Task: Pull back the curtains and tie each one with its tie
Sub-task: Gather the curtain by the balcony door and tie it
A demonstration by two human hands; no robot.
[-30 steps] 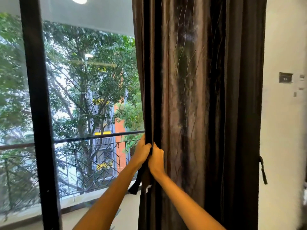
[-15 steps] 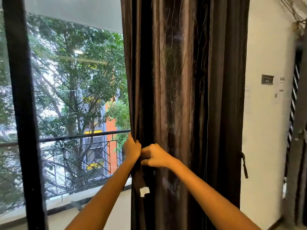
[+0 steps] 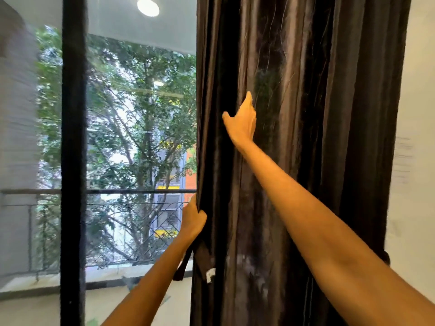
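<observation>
A dark brown curtain [image 3: 306, 137] hangs gathered in folds on the right side of the window. My left hand [image 3: 193, 218] grips its left edge at about rail height. A dark strip with a white tag [image 3: 207, 267], seemingly the tie, hangs just below that hand. My right hand [image 3: 242, 121] is raised higher up, fingers stretched out and pushed into a fold of the curtain, thumb pointing left. The fingertips are hidden in the fabric.
A black window frame post [image 3: 71, 161] stands at the left. Beyond the glass are a balcony railing [image 3: 117, 191], trees and buildings. A white wall [image 3: 414, 161] borders the curtain on the right.
My right hand has let go near my left hand and risen up the curtain, fingers now extended. My left hand keeps its grip on the curtain edge. The view has shifted left.
</observation>
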